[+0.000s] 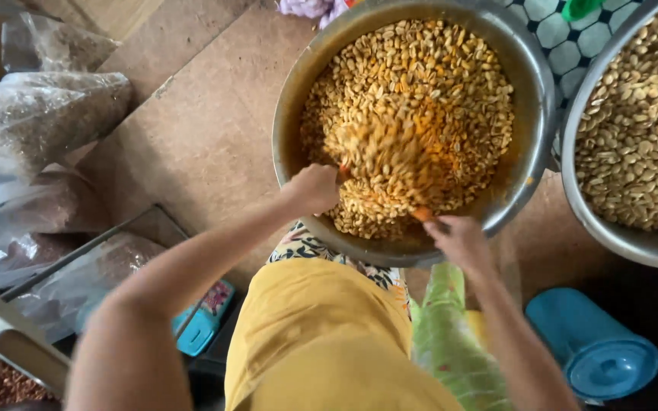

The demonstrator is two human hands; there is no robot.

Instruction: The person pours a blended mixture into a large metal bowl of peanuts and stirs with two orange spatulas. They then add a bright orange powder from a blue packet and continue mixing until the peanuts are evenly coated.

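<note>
Clear bags of brown grain (39,114) are slumping at the left of the frame. Centre top, a big metal bowl (531,99) of roasted peanuts (413,91) is tilting toward the person — the left hand (315,188) is closing on its near rim, the right hand (458,237) gripping the rim too, steadying it while nuts blur mid-toss. At far right a second bowl of peanuts (637,129) is sitting — below it, a blue lidded container (595,346).

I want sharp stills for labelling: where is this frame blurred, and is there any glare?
Head view: motion blur smears the tossed peanuts mid-bowl; the left hand and right hand are slightly soft; peanuts in the second bowl look sharp; mild glare on the metal bowl rim.
</note>
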